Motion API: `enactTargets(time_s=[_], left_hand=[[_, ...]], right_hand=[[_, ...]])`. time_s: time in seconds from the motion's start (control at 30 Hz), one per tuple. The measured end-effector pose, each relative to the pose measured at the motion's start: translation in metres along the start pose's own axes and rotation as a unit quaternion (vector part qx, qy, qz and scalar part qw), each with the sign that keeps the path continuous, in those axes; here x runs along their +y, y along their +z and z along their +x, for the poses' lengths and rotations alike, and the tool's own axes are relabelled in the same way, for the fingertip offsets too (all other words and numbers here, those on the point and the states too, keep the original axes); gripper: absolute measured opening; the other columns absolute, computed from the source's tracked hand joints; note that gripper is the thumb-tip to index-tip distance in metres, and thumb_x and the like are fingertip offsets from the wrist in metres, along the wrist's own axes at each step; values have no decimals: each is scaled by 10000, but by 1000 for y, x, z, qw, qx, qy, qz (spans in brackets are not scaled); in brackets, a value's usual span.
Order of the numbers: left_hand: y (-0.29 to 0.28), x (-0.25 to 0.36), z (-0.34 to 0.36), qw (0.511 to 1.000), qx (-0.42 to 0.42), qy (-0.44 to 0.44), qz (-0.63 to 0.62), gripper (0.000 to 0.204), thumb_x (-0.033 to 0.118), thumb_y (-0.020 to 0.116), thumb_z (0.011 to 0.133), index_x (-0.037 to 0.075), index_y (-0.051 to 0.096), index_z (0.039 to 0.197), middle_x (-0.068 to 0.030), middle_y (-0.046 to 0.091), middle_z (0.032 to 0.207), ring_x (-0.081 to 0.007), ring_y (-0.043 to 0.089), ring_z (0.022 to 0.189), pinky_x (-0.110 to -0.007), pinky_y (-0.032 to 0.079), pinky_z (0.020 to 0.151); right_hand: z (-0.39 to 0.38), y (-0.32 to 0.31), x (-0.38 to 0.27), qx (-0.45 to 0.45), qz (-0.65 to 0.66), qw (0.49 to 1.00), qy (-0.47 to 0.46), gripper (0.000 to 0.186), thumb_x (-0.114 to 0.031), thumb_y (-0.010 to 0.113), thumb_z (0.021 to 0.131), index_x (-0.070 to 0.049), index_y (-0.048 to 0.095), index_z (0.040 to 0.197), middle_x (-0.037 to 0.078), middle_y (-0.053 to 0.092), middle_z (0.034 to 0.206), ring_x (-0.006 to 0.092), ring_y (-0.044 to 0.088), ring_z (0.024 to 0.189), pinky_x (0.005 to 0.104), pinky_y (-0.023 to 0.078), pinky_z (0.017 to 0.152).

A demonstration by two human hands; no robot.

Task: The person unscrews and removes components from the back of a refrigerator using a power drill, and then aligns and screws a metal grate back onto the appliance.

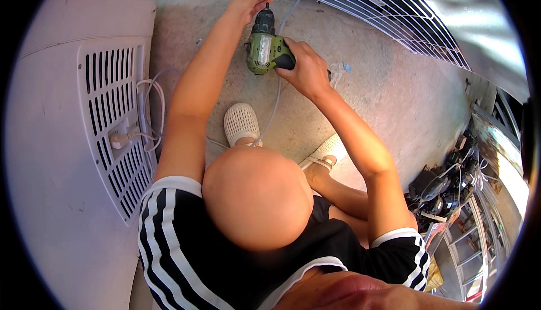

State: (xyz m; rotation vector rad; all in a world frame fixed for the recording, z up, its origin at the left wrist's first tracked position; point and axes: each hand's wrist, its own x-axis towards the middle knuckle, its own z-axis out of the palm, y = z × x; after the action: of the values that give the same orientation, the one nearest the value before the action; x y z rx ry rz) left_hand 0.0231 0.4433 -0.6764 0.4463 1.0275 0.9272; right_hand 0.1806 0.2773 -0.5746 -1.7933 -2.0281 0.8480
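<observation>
Drill [265,48]: your right hand [307,70] clenched on its grip, left hand [248,0] pinching bit at wire grille [372,5]. White cord [276,101] trails below drill; vented panel [115,118] far left.

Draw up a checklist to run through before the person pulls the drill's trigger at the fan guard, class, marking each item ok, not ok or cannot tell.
1. Right hand wrapped round the handle of the green drill: ok.
2. Left hand steadying the drill's nose at the white wire fan guard: ok.
3. Bit seated on a screw: cannot tell, fingers hide it.
4. White cable on the concrete floor away from the bit: not ok, it runs under the drill.
5. Feet in white shoes back from the drill: ok.
</observation>
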Motion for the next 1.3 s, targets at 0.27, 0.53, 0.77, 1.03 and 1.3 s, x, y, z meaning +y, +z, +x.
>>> enactTargets(time_s=[0.27, 0.53, 0.77, 1.03, 1.3], left_hand=[[9, -4, -8, 991, 31, 115, 62, 249, 71, 682, 871, -15, 605, 1092, -109, 695, 887, -149, 670, 756, -235, 553, 665], [12, -9, -11, 984, 37, 148, 94, 290, 63, 685, 866, -37, 586, 1121, -110, 689, 884, -131, 652, 740, -229, 536, 675], [9, -12, -10, 973, 32, 184, 137, 284, 107, 674, 886, -32, 587, 1118, -83, 687, 893, -115, 641, 772, -228, 525, 702], [5, -11, -12, 972, 18, 204, 118, 217, 66, 678, 868, -54, 613, 1037, -102, 694, 852, -122, 654, 736, -229, 530, 664], [11, -5, -19, 982, 22, 165, 90, 207, 59, 683, 864, -57, 606, 1017, -103, 692, 853, -113, 635, 711, -229, 519, 649]], right_hand=[[0, 10, 6, 25, -28, 999, -7, 632, -184, 784, 649, -110, 567, 1238, 126, 621, 993, 335, 621, 921, 412, 511, 792], [-1, 14, 5, 32, -47, 998, -9, 660, -183, 802, 623, -83, 563, 1231, 119, 610, 959, 332, 621, 874, 412, 512, 756], [-1, 14, 10, 41, -77, 996, -24, 689, -185, 815, 603, -86, 559, 1235, 110, 595, 939, 332, 614, 832, 415, 507, 731], [0, 17, 14, 48, -89, 994, -41, 703, -177, 824, 590, -89, 562, 1236, 100, 592, 948, 318, 615, 835, 407, 505, 729], [-3, 24, 9, 63, -96, 993, -36, 723, -175, 834, 576, -89, 564, 1241, 96, 587, 950, 309, 613, 831, 398, 506, 725]])
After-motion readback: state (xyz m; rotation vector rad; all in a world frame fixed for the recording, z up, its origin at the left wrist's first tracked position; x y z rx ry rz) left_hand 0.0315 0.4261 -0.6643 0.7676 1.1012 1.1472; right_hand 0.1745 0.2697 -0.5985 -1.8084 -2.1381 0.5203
